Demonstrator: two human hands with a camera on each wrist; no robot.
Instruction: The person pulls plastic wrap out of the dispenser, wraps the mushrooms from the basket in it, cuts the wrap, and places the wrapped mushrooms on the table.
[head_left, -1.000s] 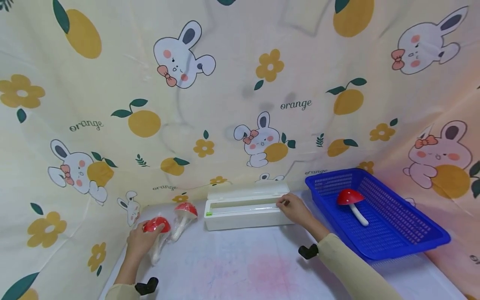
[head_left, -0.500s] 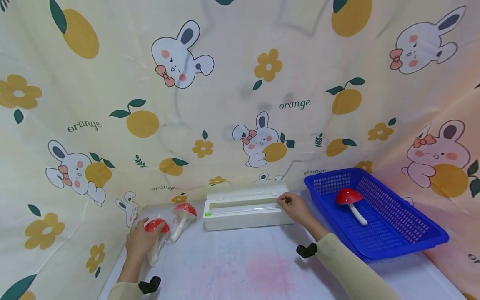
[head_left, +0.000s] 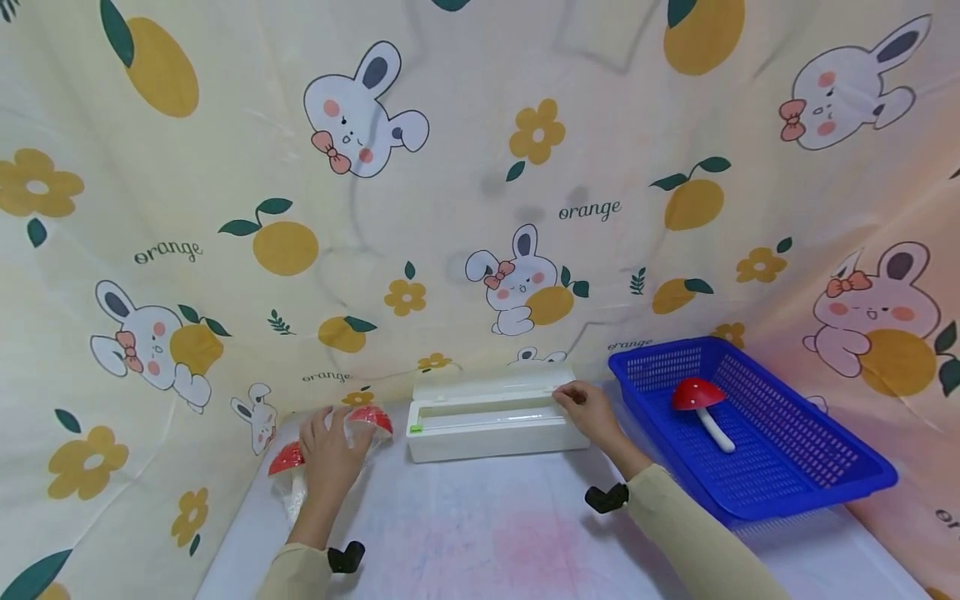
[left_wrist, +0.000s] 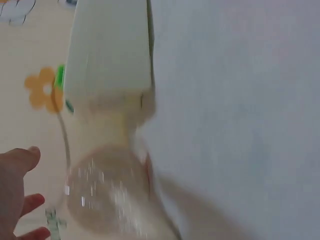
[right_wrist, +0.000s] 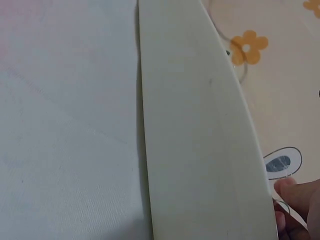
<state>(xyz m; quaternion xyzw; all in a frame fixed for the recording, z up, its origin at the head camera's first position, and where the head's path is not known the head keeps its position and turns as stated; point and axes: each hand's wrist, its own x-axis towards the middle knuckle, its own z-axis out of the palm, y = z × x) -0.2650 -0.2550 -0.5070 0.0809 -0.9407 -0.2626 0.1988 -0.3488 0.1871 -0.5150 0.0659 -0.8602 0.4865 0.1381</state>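
Pale tabletop (head_left: pixel 480 533) with a bunny-and-orange cloth behind it. Left hand (head_left: pixel 330 454) rests on a wrapped red mushroom (head_left: pixel 369 417), fingers spread loose over it — another red mushroom (head_left: pixel 283 458) lies just beside. Right hand (head_left: pixel 592 414) pinches the right end of the white dispenser box (head_left: pixel 487 421). Farther right, a blue basket (head_left: pixel 817 475) holds a third mushroom (head_left: pixel 701 398).

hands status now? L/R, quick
Left hand: on the wrapped mushroom, grip cannot be told.
Right hand: fingers pinch the right end of the white dispenser box.
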